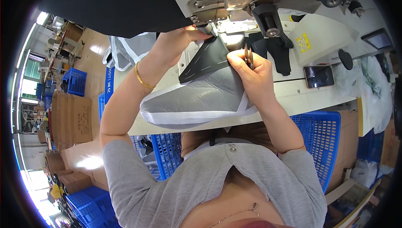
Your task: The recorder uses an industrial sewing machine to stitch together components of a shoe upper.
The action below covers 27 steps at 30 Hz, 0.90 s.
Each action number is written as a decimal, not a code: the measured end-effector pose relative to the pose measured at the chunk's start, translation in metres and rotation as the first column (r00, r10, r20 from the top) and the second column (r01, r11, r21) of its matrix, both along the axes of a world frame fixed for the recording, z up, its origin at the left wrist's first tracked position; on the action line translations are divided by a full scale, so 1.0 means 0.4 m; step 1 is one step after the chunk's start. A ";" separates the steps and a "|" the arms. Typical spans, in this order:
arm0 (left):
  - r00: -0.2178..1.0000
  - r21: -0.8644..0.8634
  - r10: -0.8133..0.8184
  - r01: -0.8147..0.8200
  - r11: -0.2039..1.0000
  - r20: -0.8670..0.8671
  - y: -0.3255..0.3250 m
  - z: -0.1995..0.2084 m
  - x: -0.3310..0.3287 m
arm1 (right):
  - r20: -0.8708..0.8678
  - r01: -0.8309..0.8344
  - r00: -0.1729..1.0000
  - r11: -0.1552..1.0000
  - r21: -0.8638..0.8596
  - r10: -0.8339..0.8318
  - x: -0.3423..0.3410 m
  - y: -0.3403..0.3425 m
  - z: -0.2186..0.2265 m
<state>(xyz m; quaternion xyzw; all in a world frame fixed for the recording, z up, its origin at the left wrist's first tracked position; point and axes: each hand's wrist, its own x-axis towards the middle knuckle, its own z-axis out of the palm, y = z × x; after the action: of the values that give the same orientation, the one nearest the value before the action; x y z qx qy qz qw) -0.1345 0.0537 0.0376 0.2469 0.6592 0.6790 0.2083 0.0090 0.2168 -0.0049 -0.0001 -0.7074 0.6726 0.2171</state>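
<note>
A black fabric panel (209, 58) with light dashed stitch marks lies under the sewing machine head (209, 12). Joined to it, or lying against it, is a grey mesh piece with white edging (192, 96), which hangs over the table's front edge. My left hand (178, 44) is closed by the needle area, its fingers pinching the panel's far tip. At the panel's right corner, my right hand (255, 75) grips the fabric between thumb and fingers. Pointed dark thread snips (249, 58) stick up from that same hand. The needle's exact contact with the fabric is hidden.
More white-edged mesh (130, 50) lies left of the machine. Black fabric scraps (278, 54) and a phone (318, 77) are on the table's right side. Blue baskets (320, 144) stand below, near my lap. Cardboard boxes (71, 119) are on the floor at left.
</note>
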 end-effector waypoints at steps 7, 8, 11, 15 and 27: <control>0.999 0.028 -0.015 0.014 1.000 0.032 0.005 0.022 0.027 | 0.039 -0.029 0.999 0.998 -0.063 0.032 0.004 -0.015 -0.002; 0.999 0.030 -0.009 0.008 1.000 0.033 -0.002 0.020 0.023 | 0.029 -0.017 0.999 0.999 -0.045 0.019 0.006 -0.018 -0.001; 0.992 -0.051 -0.073 0.069 0.996 -0.100 -0.017 -0.001 -0.005 | 0.025 0.004 1.000 1.000 -0.010 -0.004 0.010 -0.026 0.010; 0.946 -0.377 -0.030 -0.099 0.921 -0.323 -0.021 0.063 0.020 | 0.011 0.036 0.999 0.998 0.048 -0.036 0.010 -0.036 0.013; 0.447 -0.376 -0.221 -0.295 0.878 -0.867 -0.037 0.044 0.320 | -0.053 0.058 0.997 0.998 0.022 -0.057 0.020 -0.051 -0.003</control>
<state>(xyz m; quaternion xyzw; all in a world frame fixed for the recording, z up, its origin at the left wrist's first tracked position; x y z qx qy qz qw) -0.0065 0.0389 0.0551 0.4920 0.8185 0.2660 -0.1314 0.0169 0.1964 -0.0062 -0.0003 -0.7090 0.6576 0.2548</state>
